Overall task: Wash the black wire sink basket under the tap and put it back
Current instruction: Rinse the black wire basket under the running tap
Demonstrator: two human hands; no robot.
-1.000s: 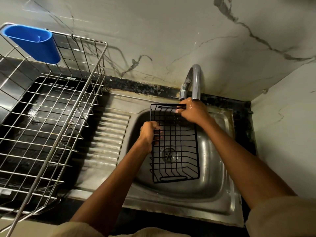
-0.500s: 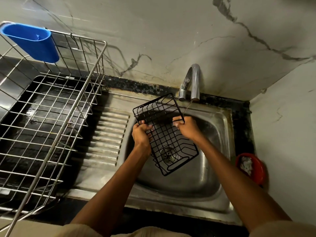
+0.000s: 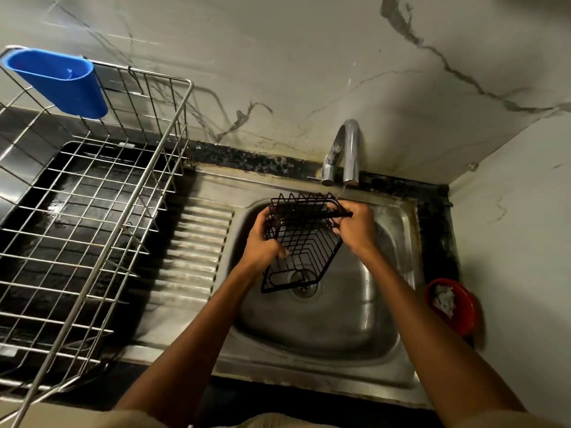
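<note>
Basket: the black wire sink basket (image 3: 301, 242) is a rectangular grid of thin, dark coated wire with low sides and rounded corners; it is held tilted above the sink bowl, far end raised just beneath the tap's spout, near end dipping over the drain.
Left hand: the left hand (image 3: 262, 242) grasps the basket's left side, fingers curled around the wires.
Right hand: the right hand (image 3: 355, 225) grips the raised far right corner, fingers wrapped over the rim.
Tap: the tap (image 3: 346, 149) is a smooth, shiny metal gooseneck; a thin thread of water seems to fall from the spout, though it is hard to make out.
Sink: the sink (image 3: 386, 319) is dull stainless steel, streaked and scuffed, with a ribbed draining board on its left.
Drain: the drain (image 3: 304, 284) shows partly through the basket's wires.
Surroundings: a large silver wire dish rack (image 3: 92, 227) stands left of the sink, cut off by the frame edge, with a blue plastic cup holder (image 3: 58, 80) hooked on its far rim.
Right edge: a red bowl (image 3: 454, 307) sits beside the sink; its pale contents are too unclear to name.
Wall: grey-veined marble wall (image 3: 309, 72).
</note>
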